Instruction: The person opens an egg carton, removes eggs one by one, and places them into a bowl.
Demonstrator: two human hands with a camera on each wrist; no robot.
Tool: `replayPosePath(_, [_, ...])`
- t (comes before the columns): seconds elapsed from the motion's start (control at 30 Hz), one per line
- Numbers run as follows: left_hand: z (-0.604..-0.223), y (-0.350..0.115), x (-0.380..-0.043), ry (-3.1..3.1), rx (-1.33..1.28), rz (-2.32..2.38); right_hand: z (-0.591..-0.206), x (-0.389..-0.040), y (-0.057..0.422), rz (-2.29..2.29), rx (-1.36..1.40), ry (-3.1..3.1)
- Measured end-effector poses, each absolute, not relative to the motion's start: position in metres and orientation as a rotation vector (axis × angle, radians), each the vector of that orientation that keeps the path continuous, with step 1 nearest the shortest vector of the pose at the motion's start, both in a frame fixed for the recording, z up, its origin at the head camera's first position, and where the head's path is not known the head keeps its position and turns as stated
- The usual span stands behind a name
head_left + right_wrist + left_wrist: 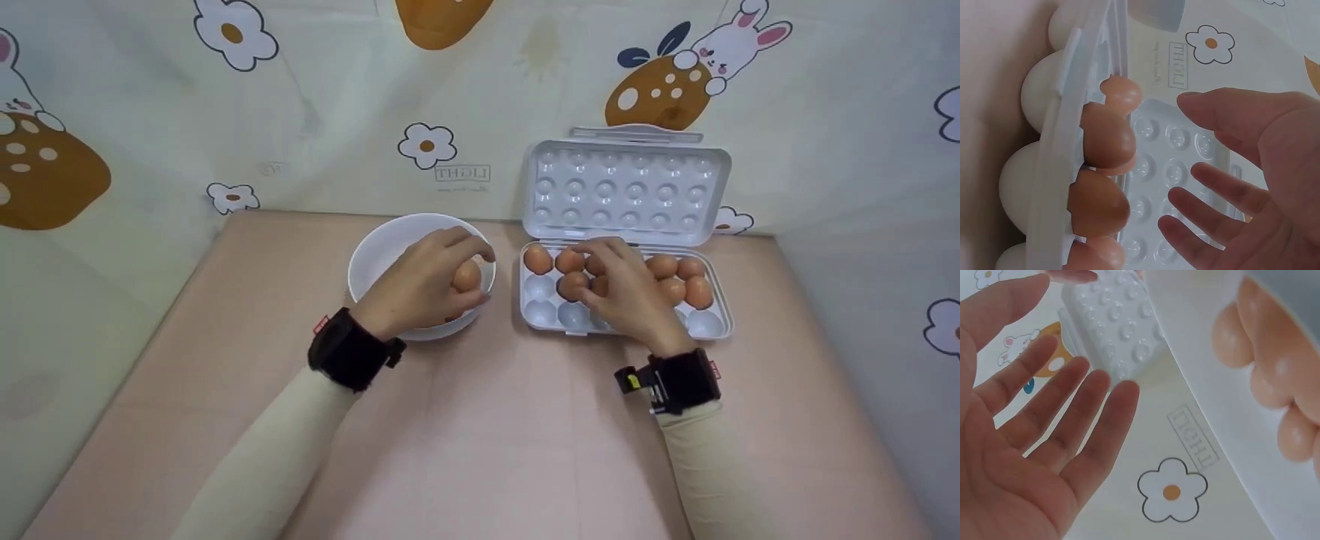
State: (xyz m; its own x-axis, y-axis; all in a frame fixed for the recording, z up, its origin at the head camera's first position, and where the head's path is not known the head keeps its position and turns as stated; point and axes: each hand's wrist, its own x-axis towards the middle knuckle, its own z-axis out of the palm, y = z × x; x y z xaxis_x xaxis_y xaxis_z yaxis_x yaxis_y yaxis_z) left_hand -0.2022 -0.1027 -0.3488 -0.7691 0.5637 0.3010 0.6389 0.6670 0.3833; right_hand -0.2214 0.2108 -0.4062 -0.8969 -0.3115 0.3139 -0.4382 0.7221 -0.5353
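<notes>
A white bowl (371, 251) stands left of centre, and my left hand (420, 281) is over it, thumb and fingers spread. An egg (466, 276) shows through the gap between them. In the left wrist view that hand holds nothing, and several eggs (1297, 439) lie piled inside the bowl. To the right, a white egg carton (541, 313) lies with its lid raised, several brown eggs (538, 259) in its back and middle rows. Above it hovers my right hand (630, 292), covering part of the tray. In the right wrist view its fingers (1224, 219) are apart, with nothing between them.
Behind the tray, the carton's dimpled lid (626, 187) stands upright near a patterned cloth backdrop (322, 135). A pinkish cloth covers the table (480, 435). Both wrists wear black camera straps (349, 351).
</notes>
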Motion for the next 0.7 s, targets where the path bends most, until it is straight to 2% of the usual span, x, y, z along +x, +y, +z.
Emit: replayPosePath(0.7, [-0.378, -0.067, -0.195, -2.567, -0.89, -0.891, -0.436, -0.229, 0.202, 0.552, 0.7, -2.767])
